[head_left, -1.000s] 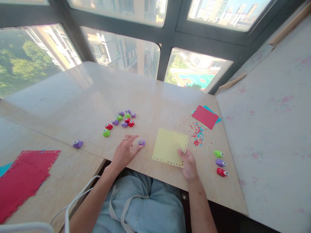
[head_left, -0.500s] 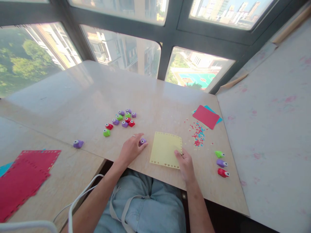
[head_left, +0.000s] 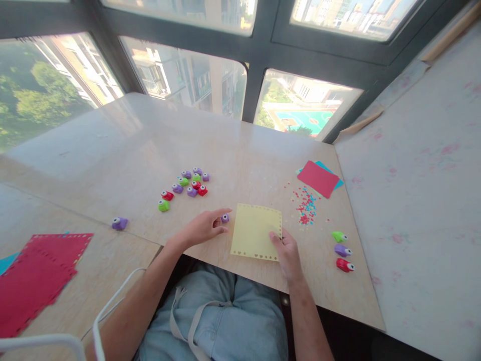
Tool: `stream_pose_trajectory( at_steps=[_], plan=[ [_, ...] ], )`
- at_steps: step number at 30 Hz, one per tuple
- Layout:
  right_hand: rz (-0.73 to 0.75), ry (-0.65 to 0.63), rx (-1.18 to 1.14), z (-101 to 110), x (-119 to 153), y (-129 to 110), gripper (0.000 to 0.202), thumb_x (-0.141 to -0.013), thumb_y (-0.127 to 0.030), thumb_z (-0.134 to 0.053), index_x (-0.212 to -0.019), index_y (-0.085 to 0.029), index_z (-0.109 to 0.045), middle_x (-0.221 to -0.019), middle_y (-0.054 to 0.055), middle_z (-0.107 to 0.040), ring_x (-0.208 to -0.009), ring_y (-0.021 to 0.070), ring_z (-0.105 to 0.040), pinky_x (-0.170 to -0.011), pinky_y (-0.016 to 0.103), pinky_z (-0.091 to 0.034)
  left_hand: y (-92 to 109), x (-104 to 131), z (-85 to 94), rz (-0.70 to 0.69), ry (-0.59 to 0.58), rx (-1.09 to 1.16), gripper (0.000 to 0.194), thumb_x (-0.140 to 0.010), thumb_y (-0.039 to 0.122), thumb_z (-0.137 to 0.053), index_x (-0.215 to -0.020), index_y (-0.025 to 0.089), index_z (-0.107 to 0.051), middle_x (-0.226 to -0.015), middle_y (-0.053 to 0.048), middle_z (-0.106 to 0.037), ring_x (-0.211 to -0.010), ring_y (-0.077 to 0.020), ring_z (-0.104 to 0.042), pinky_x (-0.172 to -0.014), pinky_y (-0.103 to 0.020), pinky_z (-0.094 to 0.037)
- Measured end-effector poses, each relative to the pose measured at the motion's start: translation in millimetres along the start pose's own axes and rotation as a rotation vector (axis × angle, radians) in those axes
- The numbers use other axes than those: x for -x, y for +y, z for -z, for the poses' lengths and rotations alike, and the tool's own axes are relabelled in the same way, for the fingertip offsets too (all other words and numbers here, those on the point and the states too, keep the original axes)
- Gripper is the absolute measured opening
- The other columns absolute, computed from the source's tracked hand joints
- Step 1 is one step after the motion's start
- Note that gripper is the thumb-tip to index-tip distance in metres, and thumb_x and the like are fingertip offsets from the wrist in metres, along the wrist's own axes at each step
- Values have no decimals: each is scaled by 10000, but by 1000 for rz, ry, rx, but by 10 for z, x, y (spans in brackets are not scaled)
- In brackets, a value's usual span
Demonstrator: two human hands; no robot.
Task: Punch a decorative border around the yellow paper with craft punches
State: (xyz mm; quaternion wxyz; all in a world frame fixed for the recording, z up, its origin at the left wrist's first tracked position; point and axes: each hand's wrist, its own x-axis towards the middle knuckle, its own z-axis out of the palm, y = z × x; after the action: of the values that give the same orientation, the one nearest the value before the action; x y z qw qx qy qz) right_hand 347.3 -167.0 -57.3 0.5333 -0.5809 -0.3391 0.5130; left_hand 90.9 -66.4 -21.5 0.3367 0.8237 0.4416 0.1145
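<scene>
My right hand (head_left: pixel 286 253) pinches the right edge of a yellow sheet of paper (head_left: pixel 251 225), thumb on top. Small punched shapes, some of them hearts, run along the sheet's edges. Left of the paper stands a small purple craft punch (head_left: pixel 225 218) on the table. Around it my left hand (head_left: pixel 205 228) is open, with index finger and thumb stretched apart on either side; whether a finger touches the punch I cannot tell.
Several purple, green and red punches (head_left: pixel 191 191) cluster at the back left, and one purple punch (head_left: pixel 119 223) stands apart. Confetti (head_left: pixel 307 206) lies below red cards (head_left: pixel 318 179). Three punches (head_left: pixel 343 250) line the right edge. Punched red sheets (head_left: pixel 45 281) and a white cable (head_left: pixel 95 326) are left.
My left hand has loosened around the purple punch, its fingers now straighter and wider apart. The punch sits slightly further right, closer to the paper. My right hand keeps its hold.
</scene>
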Motion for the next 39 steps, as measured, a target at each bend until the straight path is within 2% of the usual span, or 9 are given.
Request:
stream_pose_trajectory(
  at_steps=[3, 5, 10, 15, 20, 26, 33, 39],
  plan=[
    [-53, 5, -54, -21, -5, -55, 405, -763, -459, -720, -1066, -193, -690, -990, 73, -752, -844, 253, -705, -746, 372, -562, -66, -26, 40, -80, 67, -78, 476, -837, 145, -531, -1288, 280, -596, -935, -41, -615, -755, -157, -601, -718, -264, -452],
    [-79, 16, -70, -28, -16, -72, 405, -738, -454, -736, -1042, -190, -693, -946, 65, -758, -815, 258, -710, -732, 379, -567, -93, -68, 48, -124, 97, -137, 445, -860, 128, -499, -1240, 316, -634, -1013, -52, -585, -781, -153, -598, -745, -270, -452],
    [-102, 29, -33, -30, -40, -70, 389, -737, -423, -735, -1029, -170, -690, -926, 67, -758, -787, 252, -711, -707, 357, -561, -122, -174, 39, -144, 92, -219, 287, -863, 178, -564, -1097, 279, -695, -958, -49, -573, -760, -172, -585, -709, -275, -447],
    [-106, 69, -11, -46, -38, -93, 394, -710, -430, -750, -998, -167, -696, -889, 66, -759, -779, 259, -710, -679, 349, -558, -154, -191, -32, -77, 248, -66, 226, -858, 183, -551, -1050, 198, -668, -937, -60, -600, -759, -172, -580, -710, -285, -460],
    [-104, 60, 6, -59, -35, -105, 405, -709, -450, -751, -997, -170, -696, -895, 72, -759, -805, 272, -710, -693, 360, -566, -139, -186, -132, -66, 358, 80, 184, -853, 210, -566, -1011, 184, -656, -898, -62, -634, -811, -188, -595, -754, -309, -472],
    [-111, 44, -4, -59, -28, -98, 415, -716, -460, -750, -1014, -177, -695, -909, 76, -759, -794, 265, -710, -683, 357, -569, -121, -224, -190, -64, 397, 81, 174, -835, 246, -623, -995, 192, -663, -840, -43, -655, -822, -200, -599, -770, -323, -470],
    [-105, 37, -21, -48, -23, -77, 410, -731, -458, -747, -1027, -179, -694, -925, 67, -759, -787, 250, -710, -698, 346, -564, -169, -242, -226, -106, 422, 145, 207, -835, 263, -635, -1030, 206, -674, -991, -64, -671, -858, -185, -617, -802, -312, -484],
    [-78, 35, 40, -52, -14, -87, 382, -761, -457, -715, -1022, -178, -698, -913, 65, -754, -793, 248, -699, -683, 341, -555, -148, -252, -220, -121, 382, 119, 205, -822, 265, -661, -1017, 206, -687, -902, -58, -703, -841, -199, -622, -820, -343, -471]
  ],
)
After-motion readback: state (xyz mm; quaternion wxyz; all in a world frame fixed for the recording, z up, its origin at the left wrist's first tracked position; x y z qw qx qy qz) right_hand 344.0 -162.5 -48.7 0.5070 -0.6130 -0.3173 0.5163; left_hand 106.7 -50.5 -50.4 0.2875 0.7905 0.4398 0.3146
